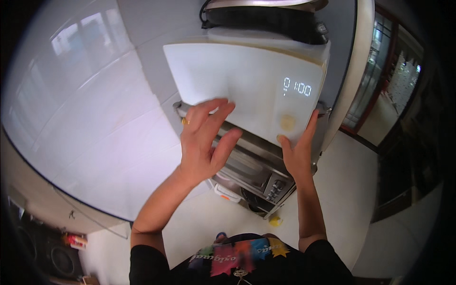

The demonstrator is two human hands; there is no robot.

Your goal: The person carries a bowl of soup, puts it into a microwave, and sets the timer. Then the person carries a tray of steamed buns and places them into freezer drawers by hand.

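Observation:
A white microwave oven point(245, 82) with lit digits point(297, 87) at the upper right of its front is directly before me. Below the digits is a round beige knob point(288, 122). My left hand point(210, 139), with a gold ring, hovers by the lower left of the front. Its fingers are apart and hold nothing; whether the fingertips touch the front I cannot tell. At the lower right corner, my right hand point(299, 153) grips the microwave, thumb on the front near the bottom edge and fingers along the side.
A black appliance point(263, 23) with a cord rests on top of the microwave. Beneath stands a metal toaster oven point(249, 167) with several knobs. A white container point(227, 192) sits lower down. Shiny wall tiles point(89, 117) are on the left, a glazed door point(377, 74) on the right.

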